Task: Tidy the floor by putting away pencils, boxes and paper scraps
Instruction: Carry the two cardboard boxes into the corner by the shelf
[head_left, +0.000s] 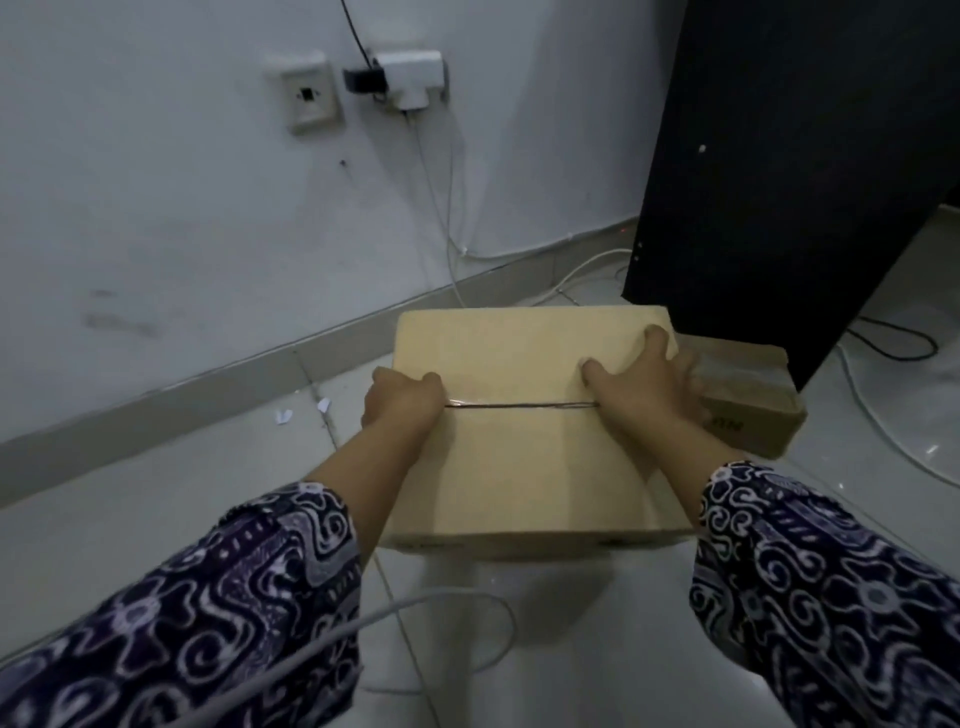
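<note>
Sitting at the centre of the view over the pale tiled floor, a large cardboard box with a taped seam across its top is held from both sides: the left hand curls over its 9 o'clock edge at the seam, and the right hand grips its 3 o'clock side with fingers spread on the top. Just beside the right hand, toward 3 o'clock, lies a smaller cardboard box, and behind both, toward 1 o'clock, stands a dark cabinet. Small paper scraps lie on the floor at 9 o'clock near the baseboard, and wall sockets with trailing cables sit toward 11 o'clock.
</note>
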